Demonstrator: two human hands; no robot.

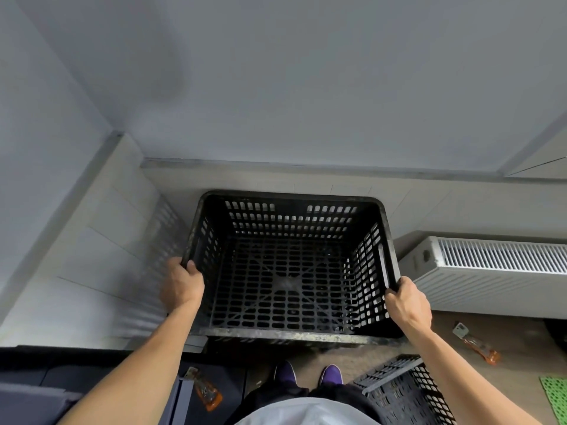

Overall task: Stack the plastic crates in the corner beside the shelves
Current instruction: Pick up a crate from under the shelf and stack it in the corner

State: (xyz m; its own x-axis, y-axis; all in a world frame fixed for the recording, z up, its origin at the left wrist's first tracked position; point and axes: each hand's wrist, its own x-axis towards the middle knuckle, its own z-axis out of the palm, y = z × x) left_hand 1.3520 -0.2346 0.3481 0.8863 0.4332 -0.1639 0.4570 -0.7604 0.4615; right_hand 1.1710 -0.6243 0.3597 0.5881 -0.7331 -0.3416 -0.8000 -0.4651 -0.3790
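A black perforated plastic crate [288, 271] sits in the corner where two white walls meet, its open top facing me. My left hand [183, 282] grips the crate's left rim. My right hand [406, 302] grips its right rim near the front corner. The crate is empty, and what lies under it is hidden. A second black crate [405, 391] lies on the floor at the lower right, beside my feet.
A white radiator [491, 271] runs along the wall right of the crate. Dark shelving [61, 372] edges the lower left. Orange-handled tools lie on the shelf [205, 391] and on the floor [478, 348]. A green mat [555, 397] is at the far right.
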